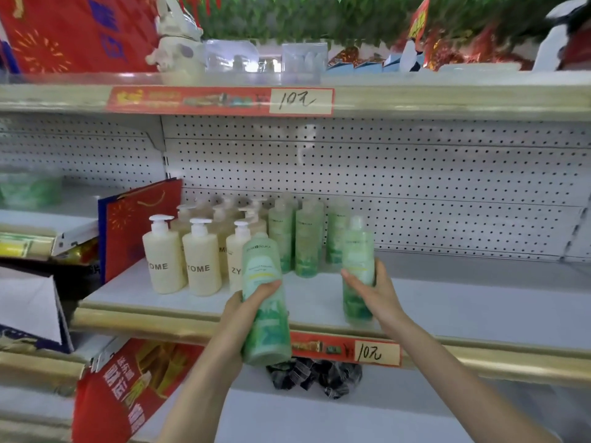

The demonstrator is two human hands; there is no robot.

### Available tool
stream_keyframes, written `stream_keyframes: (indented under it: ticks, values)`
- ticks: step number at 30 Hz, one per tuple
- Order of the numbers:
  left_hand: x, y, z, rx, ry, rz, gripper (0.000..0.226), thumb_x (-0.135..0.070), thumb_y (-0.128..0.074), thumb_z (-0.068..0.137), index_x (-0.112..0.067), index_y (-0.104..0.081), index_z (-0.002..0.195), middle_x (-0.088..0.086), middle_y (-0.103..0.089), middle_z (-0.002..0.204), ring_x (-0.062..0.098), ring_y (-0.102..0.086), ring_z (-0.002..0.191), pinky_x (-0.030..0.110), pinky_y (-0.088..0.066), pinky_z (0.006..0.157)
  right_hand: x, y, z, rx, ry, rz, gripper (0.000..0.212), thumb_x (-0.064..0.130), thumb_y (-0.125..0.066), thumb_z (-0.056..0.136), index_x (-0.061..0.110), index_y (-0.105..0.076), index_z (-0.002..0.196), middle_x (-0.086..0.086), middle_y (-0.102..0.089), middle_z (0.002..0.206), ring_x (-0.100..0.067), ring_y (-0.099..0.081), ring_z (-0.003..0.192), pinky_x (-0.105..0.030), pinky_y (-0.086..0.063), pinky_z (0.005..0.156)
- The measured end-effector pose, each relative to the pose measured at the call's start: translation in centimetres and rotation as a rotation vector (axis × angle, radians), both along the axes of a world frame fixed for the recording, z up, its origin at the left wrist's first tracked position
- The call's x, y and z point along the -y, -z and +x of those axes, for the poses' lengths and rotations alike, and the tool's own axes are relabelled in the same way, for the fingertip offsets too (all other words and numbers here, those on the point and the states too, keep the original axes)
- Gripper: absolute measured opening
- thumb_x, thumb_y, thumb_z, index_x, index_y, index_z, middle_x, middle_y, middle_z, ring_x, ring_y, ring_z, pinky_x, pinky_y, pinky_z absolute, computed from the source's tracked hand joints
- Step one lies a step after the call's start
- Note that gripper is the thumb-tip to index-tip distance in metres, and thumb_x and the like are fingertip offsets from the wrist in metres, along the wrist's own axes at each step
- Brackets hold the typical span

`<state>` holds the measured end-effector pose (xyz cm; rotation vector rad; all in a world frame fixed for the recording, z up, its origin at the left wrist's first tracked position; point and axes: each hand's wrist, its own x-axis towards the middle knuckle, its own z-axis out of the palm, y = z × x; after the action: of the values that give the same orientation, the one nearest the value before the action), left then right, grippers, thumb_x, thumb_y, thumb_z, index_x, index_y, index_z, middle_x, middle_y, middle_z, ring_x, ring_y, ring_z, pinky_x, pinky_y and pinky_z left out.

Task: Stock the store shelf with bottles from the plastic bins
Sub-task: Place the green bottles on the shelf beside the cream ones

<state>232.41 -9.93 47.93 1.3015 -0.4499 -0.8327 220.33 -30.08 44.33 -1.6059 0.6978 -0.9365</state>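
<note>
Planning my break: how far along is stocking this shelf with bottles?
Done: cream pump bottles and several green bottles stand on the shelf. In hand: the left hand grips one green bottle before the shelf edge, the right hand a second green bottle by the standing ones. Left: both need placing, and the shelf's right stretch has room. No bins in view.

Bright, even, diffuse light fills what we see; shadows are faint, only a slight greying of the pegboard [383,161] beneath the upper shelf [447,103] (the black packets [316,375] under the lower shelf [479,302] sit in gloom); the gold trim [140,321] carries a dull sheen; the wide lens bows shelf lines near the edges; the top row and corners smear into blur; the near green bottle [263,276] in the left hand [243,311] and the far green bottle [358,251] in the right hand [375,294] look soft, small print unreadable; the cream bottles [201,263] show crisper lettering.
</note>
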Motion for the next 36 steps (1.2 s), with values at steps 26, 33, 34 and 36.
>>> stream_keyframes:
  ticks: [26, 33, 34, 36]
  values:
    - [2.5, -1.2, 9.2, -0.039, 0.145, -0.113, 0.088, -0.034, -0.083, 0.043, -0.011, -0.051, 0.122, 0.012, -0.071, 0.098, 0.023, -0.071, 0.079, 0.030, -0.054, 0.055, 8.7, 0.8, 10.9, -0.481, 0.327, -0.141, 0.080, 0.016, -0.081, 0.072, -0.004, -0.029, 0.129, -0.021, -0.034, 0.131, -0.029, -0.036, 0.122, -0.032, -0.037, 0.094]
    - [2.4, -0.6, 9.4, 0.135, 0.189, -0.095, 0.090, -0.035, -0.080, 0.032, -0.027, -0.047, 0.115, 0.003, -0.069, 0.100, 0.021, -0.070, 0.086, 0.032, -0.053, 0.062, 4.1, 0.7, 10.2, -0.079, 0.461, -0.064, 0.076, 0.018, -0.070, 0.083, 0.004, -0.021, 0.139, -0.008, -0.022, 0.136, -0.023, -0.030, 0.128, -0.029, -0.032, 0.104]
    - [2.4, -0.8, 9.4, 0.173, 0.204, -0.098, 0.087, -0.036, -0.079, 0.034, -0.029, -0.050, 0.115, -0.001, -0.071, 0.097, 0.019, -0.070, 0.085, 0.029, -0.053, 0.062, 2.8, 0.0, 9.8, -0.005, 0.393, -0.072, 0.065, 0.022, -0.066, 0.087, 0.009, -0.027, 0.137, 0.000, -0.029, 0.132, -0.016, -0.035, 0.124, -0.022, -0.034, 0.099]
    - [2.5, -1.3, 9.2, 0.246, 0.242, -0.097, 0.080, -0.038, -0.078, 0.036, -0.034, -0.055, 0.112, -0.009, -0.071, 0.093, 0.013, -0.070, 0.084, 0.023, -0.052, 0.061, 0.5, -2.5, 9.3, 0.081, 0.154, -0.010, 0.037, 0.038, -0.055, 0.091, 0.018, -0.047, 0.121, 0.010, -0.050, 0.122, -0.007, -0.049, 0.114, -0.016, -0.041, 0.088]
